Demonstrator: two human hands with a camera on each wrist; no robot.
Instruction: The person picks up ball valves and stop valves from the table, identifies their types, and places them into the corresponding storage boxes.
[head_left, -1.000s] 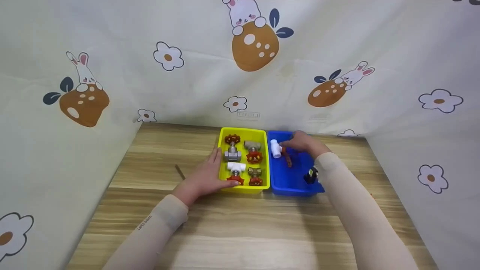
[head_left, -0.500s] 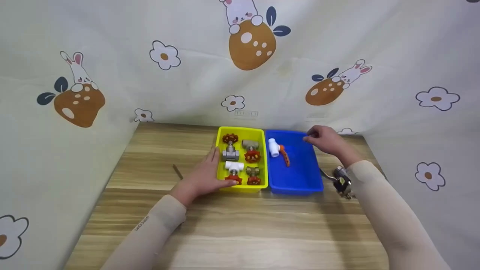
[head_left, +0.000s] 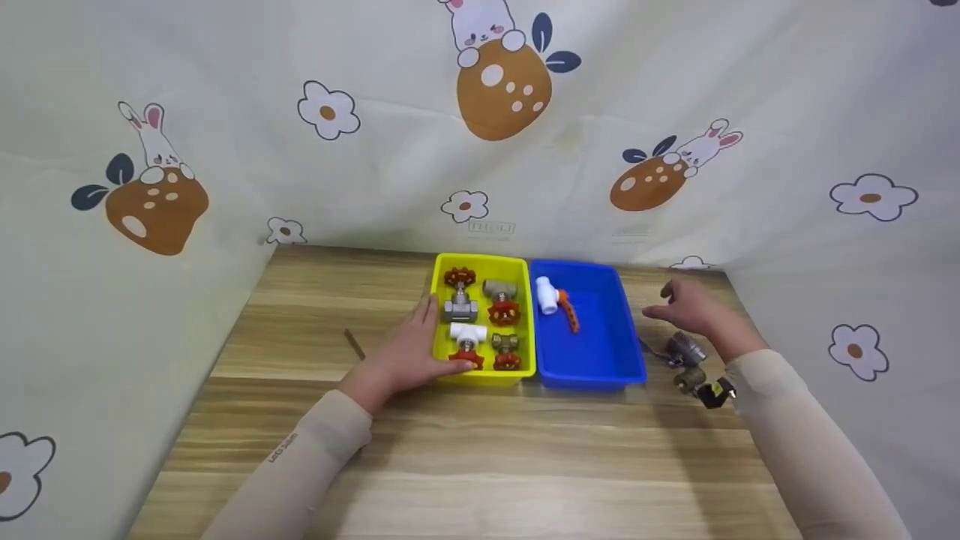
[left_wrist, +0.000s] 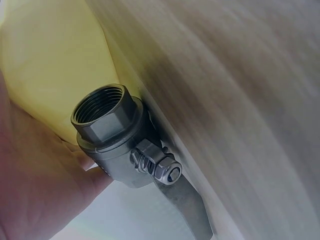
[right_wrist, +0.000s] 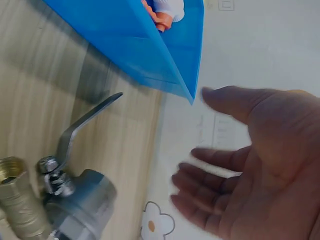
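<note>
- The left hand [head_left: 401,352] was laid loosely against the yellow bin [head_left: 495,379]: its fingers were set along the outer left wall, and its thumb was stretched across the rim at the near corner.
- Beside that hand and the yellow bin, a steel ball valve [left_wrist: 120,160] was seen in the left wrist view, its threaded mouth exposed; in the head view it was mostly hidden, and whether it was touched by the fingers could not be told.
- The right hand [head_left: 694,307] was released and held in the air to the right of the blue bin [head_left: 592,352], its thumb and fingers spread apart.
- Below the right hand, on the table [head_left: 525,457], a silver lever valve [head_left: 686,349] was placed close by a brass valve [head_left: 688,380]; a black part with a yellow label [head_left: 716,392] was seen just beside the brass one.
- In the blue bin, a white valve with an orange lever [head_left: 549,295] was laid near the left wall.
- In the yellow bin, four valves with red handwheels were held: a silver one [head_left: 460,307] and a dull grey one [head_left: 501,290] at the far side, a white one [head_left: 468,334] and a small brass one [head_left: 505,343] at the near side.
- Both arms were covered by pale sleeves [head_left: 825,442].
</note>
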